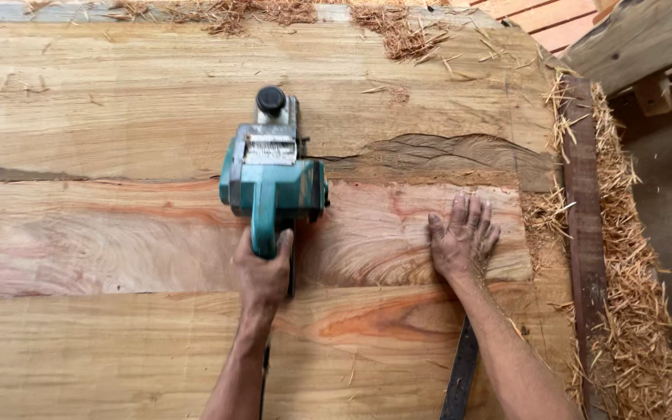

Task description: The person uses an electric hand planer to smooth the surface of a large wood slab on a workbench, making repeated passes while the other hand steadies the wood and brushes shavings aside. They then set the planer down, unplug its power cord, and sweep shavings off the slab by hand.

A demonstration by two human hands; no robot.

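From the head camera, looking down, the left hand (pixel 264 272) is closed tight around the back handle of a green power planer (pixel 272 180). The planer sits flat on the wide wooden boards (pixel 118 117), near the middle, with its black knob (pixel 271 99) at the far end. The right hand (pixel 464 237) is open and lies flat on the wood, fingers spread, a little apart from the planer on its right side. It holds nothing. The planer looks heavy and hard, with a metal and plastic body, so it probably needs a firm grip. The back handle and the black knob look like the good places to hold it. The bottom likely has a sharp spinning blade, so fingers should stay away from there. The boards look stiff, heavy and a bit rough. Curly wood shavings (pixel 635 272) are piled along the right edge and at the top. A dark strip (pixel 460 373) lies under the right arm.
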